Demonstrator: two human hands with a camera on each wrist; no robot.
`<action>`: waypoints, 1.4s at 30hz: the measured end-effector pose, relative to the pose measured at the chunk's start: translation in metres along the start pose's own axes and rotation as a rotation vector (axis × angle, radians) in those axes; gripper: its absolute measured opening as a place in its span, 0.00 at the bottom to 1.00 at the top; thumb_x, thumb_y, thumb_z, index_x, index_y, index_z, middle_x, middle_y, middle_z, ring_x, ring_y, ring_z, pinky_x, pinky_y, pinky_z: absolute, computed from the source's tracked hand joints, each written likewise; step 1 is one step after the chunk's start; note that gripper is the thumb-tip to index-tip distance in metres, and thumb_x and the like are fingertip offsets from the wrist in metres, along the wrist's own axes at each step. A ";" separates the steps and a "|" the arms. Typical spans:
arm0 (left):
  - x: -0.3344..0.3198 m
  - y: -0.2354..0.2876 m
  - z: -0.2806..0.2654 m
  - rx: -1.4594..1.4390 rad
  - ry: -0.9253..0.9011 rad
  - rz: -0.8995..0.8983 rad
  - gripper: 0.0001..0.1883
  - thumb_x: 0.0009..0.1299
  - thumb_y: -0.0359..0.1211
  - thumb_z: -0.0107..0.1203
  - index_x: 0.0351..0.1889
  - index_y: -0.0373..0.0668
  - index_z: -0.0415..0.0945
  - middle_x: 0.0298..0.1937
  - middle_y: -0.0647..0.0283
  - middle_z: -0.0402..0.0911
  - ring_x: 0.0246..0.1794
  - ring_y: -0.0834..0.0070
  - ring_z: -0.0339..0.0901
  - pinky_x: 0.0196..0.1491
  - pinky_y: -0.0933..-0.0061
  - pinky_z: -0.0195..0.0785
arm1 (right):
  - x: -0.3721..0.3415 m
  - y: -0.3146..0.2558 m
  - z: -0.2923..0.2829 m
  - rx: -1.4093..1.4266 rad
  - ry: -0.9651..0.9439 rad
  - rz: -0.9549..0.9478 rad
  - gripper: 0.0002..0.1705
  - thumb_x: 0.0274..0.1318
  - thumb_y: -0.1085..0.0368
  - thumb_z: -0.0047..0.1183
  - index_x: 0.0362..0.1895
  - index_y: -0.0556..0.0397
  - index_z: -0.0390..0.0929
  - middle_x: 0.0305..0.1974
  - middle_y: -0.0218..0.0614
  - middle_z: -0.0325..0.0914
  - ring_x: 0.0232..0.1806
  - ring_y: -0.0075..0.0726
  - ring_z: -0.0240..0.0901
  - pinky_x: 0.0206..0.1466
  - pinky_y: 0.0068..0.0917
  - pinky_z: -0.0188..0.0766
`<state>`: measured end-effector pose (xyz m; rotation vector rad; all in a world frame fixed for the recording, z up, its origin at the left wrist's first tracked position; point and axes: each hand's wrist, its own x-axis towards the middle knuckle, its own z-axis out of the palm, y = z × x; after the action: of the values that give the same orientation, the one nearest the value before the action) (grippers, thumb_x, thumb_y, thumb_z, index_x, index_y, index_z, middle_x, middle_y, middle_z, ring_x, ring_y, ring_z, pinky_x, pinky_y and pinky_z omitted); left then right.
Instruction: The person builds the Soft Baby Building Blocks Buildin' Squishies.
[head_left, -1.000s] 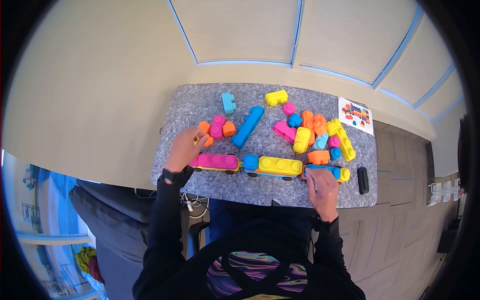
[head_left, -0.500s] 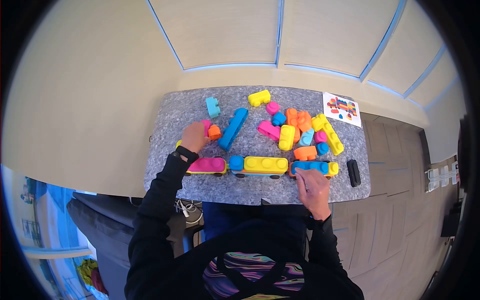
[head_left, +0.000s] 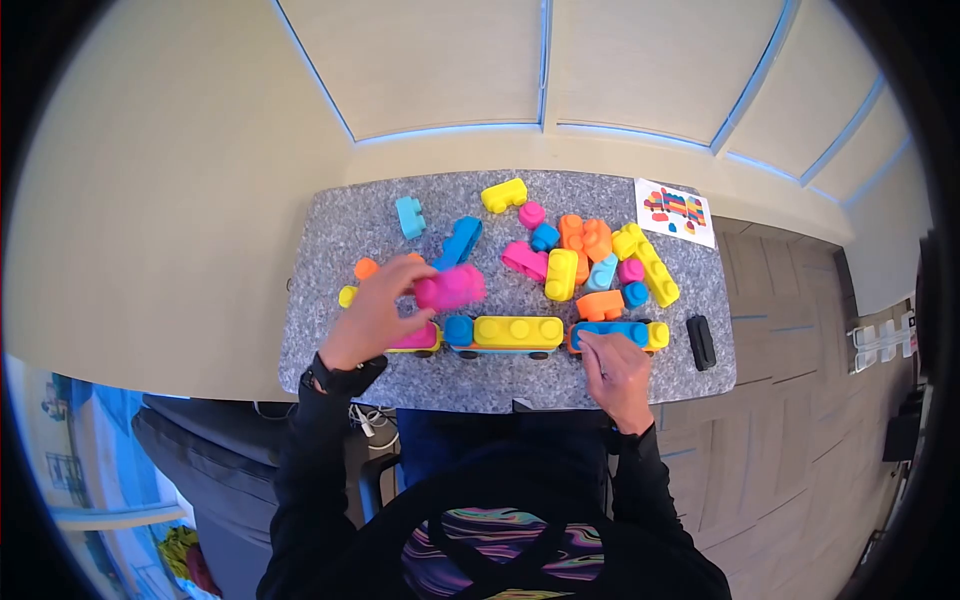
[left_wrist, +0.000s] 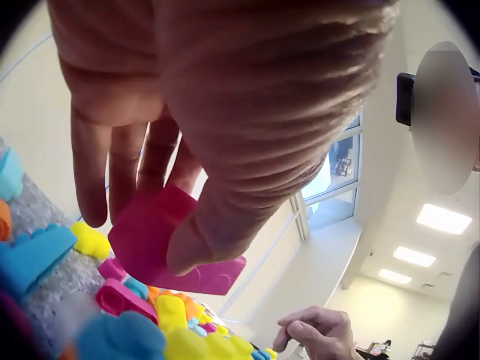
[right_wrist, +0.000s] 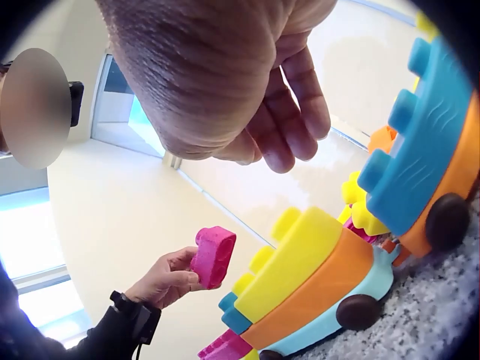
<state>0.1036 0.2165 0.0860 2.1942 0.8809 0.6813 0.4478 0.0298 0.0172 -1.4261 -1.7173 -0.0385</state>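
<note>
My left hand pinches a pink building block between thumb and fingers, raised off the table. In the left wrist view the thumb lies across the block's near side. Below it runs a row of wheeled block cars: one with a pink top, partly hidden by the hand, one with a yellow and blue top, and one with a blue top. My right hand hovers by the blue-topped car with loosely bent fingers. The right wrist view shows those fingers holding nothing.
Loose blocks lie behind the cars, among them a long blue block, a long yellow block and an orange block. A picture sheet is at the back right corner. A black case lies near the right edge.
My left hand has picked up the pink block from beside the orange ones and brought it right, over the cars. My right hand stays by the blue-topped car. The head view has shifted slightly.
</note>
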 end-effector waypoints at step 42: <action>-0.017 0.001 0.048 0.089 -0.111 0.074 0.25 0.77 0.39 0.76 0.67 0.37 0.86 0.61 0.48 0.91 0.59 0.45 0.89 0.63 0.53 0.81 | 0.049 -0.038 0.059 0.092 -0.230 -0.232 0.26 0.63 0.66 0.74 0.64 0.59 0.86 0.61 0.44 0.88 0.61 0.53 0.84 0.70 0.49 0.76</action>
<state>0.1253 0.1853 0.0524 2.3293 0.7901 0.5580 0.3849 0.0863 0.0304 -1.1953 -2.0408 0.0800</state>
